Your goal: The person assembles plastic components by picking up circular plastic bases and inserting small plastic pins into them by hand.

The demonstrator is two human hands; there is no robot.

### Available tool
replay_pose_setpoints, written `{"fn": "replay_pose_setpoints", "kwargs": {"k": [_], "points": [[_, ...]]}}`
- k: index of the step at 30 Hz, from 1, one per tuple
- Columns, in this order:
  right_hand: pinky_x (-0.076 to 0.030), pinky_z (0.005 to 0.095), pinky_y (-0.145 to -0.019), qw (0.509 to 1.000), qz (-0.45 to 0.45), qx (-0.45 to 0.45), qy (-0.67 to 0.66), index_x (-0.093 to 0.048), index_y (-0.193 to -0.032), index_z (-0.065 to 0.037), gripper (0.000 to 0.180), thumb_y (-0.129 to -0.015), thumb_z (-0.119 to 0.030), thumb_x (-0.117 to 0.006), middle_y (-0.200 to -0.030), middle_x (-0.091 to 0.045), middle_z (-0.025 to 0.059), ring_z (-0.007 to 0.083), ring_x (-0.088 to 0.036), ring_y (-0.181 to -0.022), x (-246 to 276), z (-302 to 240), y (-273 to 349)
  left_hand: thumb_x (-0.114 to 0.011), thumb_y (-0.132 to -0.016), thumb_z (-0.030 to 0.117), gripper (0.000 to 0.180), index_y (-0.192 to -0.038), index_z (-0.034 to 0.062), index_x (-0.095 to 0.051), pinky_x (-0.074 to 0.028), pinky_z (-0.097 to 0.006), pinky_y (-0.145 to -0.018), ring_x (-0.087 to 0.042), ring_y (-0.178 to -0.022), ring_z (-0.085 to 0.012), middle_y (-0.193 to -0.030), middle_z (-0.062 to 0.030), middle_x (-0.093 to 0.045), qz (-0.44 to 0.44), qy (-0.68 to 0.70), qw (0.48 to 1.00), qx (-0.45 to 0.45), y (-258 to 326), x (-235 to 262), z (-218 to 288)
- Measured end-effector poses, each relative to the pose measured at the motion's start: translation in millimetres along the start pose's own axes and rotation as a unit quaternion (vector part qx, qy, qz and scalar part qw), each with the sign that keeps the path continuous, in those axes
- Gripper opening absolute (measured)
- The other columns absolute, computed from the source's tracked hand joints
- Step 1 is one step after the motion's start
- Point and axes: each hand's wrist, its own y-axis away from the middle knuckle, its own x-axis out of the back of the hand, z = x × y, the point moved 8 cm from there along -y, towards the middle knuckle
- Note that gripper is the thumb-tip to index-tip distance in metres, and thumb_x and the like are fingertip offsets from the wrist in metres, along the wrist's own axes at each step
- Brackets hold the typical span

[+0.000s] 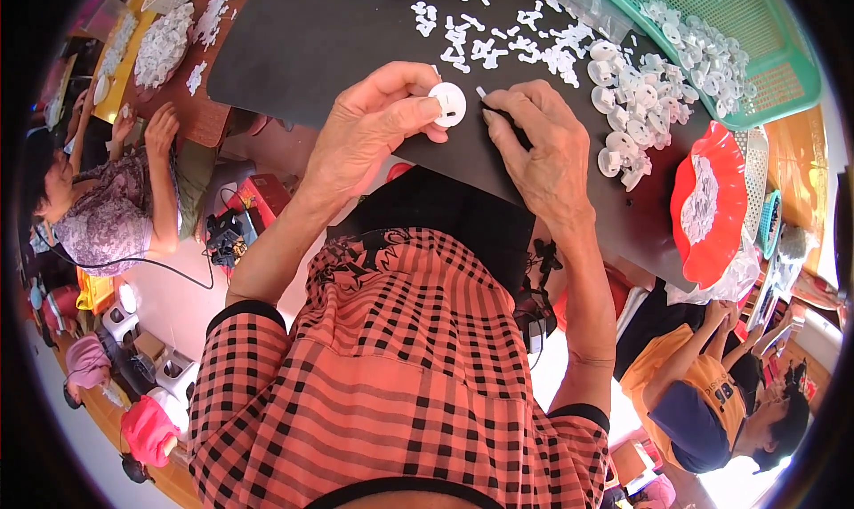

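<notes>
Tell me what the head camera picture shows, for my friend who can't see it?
A person's left hand holds a small round white plastic piece while the right hand pinches a tiny white bit beside it, over a black mat. Heaps of small white parts lie to the right, near a green basket and a red dish.

A single head-worn fisheye view looks steeply down, close over the black matte worktop (356, 29), edges bending outward.
</notes>
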Motion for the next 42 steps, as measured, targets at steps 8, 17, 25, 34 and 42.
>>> {"fn": "replay_pose_setpoints", "kwargs": {"k": [8,17,25,34,42], "points": [[-0.045,0.0336,-0.074,0.997,-0.059,0.043,0.031,-0.063,-0.109,-0.006,0.042,-0.072,-0.020,-0.074,-0.093,-0.056,0.0067,0.0235,-0.054,-0.083,5.8,-17.9,5.6,-0.059,-0.090,0.012,0.021,-0.107,0.0004,-0.057,-0.051,-0.030,-0.078,-0.060,-0.088,-0.0130,-0.098,-0.0071,-0.062,-0.005,0.021,1.000,0.004,-1.4,2.3,-1.3],[-0.038,0.0327,-0.065,0.992,0.015,0.106,0.061,-0.065,-0.099,-0.006,0.038,-0.063,-0.011,-0.077,-0.089,-0.056,0.0036,0.0208,-0.052,-0.077,2.7,-42.0,52.9,-0.059,-0.090,0.014,0.022,-0.106,-0.0008,-0.056,-0.052,-0.030,-0.079,-0.061,-0.086,-0.0141,-0.098,-0.0085,-0.062,-0.024,0.072,0.997,0.019,-4.7,-6.9,-5.4],[-0.039,0.0293,-0.059,0.993,0.084,0.086,0.002,-0.062,-0.079,-0.003,0.017,-0.066,0.001,-0.071,-0.077,-0.057,0.0041,0.0161,-0.052,-0.063,6.6,-41.0,55.0,-0.059,-0.090,0.013,0.020,-0.105,-0.0005,-0.057,-0.052,-0.030,-0.079,-0.061,-0.086,-0.0135,-0.098,-0.0073,-0.061,-0.023,0.049,0.998,0.007,-2.6,-8.8,-5.5],[-0.038,0.0189,-0.057,0.903,0.100,-0.170,-0.382,-0.064,-0.087,0.001,0.004,-0.084,-0.002,-0.065,-0.077,-0.057,-0.0003,0.0040,-0.045,-0.062,1.0,-2.3,25.3,-0.065,-0.085,0.004,0.022,-0.105,-0.0013,-0.058,-0.051,-0.026,-0.078,-0.060,-0.086,-0.0117,-0.096,-0.0054,-0.060,-0.028,-0.054,0.994,-0.086,2.9,-17.0,0.8],[-0.038,0.0192,-0.055,0.903,0.110,-0.167,-0.380,-0.063,-0.086,0.001,0.003,-0.084,-0.002,-0.064,-0.076,-0.058,-0.0001,0.0039,-0.045,-0.061,-8.5,-3.8,20.0,-0.065,-0.083,0.000,0.022,-0.104,-0.0016,-0.059,-0.048,-0.021,-0.076,-0.059,-0.087,-0.0090,-0.093,-0.0024,-0.057,-0.015,-0.115,0.985,-0.130,4.2,-18.4,5.3]]}}
